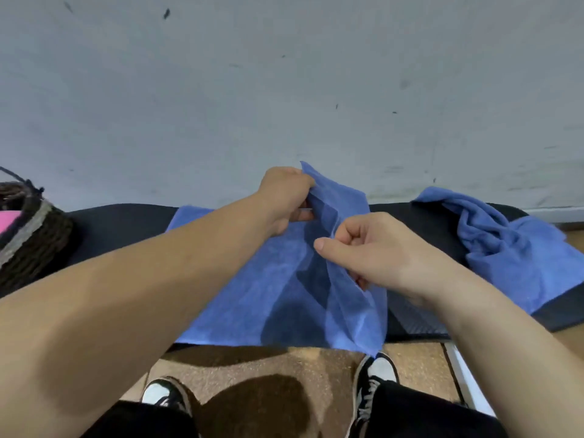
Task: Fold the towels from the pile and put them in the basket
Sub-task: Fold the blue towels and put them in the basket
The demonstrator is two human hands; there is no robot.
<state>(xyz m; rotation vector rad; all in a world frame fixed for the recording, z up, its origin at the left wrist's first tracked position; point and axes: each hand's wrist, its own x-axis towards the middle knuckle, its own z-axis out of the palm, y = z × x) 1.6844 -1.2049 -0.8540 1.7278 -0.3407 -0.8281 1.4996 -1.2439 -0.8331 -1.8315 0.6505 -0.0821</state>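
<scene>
towel [268, 279] flat on mat [120, 226] centre, right edge lifted | left hand [284, 197] pinches this edge at far corner — right hand [369, 248] pinches it nearer | edge runs far-to-near, so fold likely goes left | basket [31, 241] at left end — pile [505, 248] at right end

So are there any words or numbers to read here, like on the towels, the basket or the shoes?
None: no word, number or label can be read in this picture.
Blue towel, gripped by the left hand and right hand: plain, no tag shows.
Towel pile: plain.
Basket: woven, no label.
Shoes: no brand readable.
Wall: only dark scuffs, no writing.
</scene>
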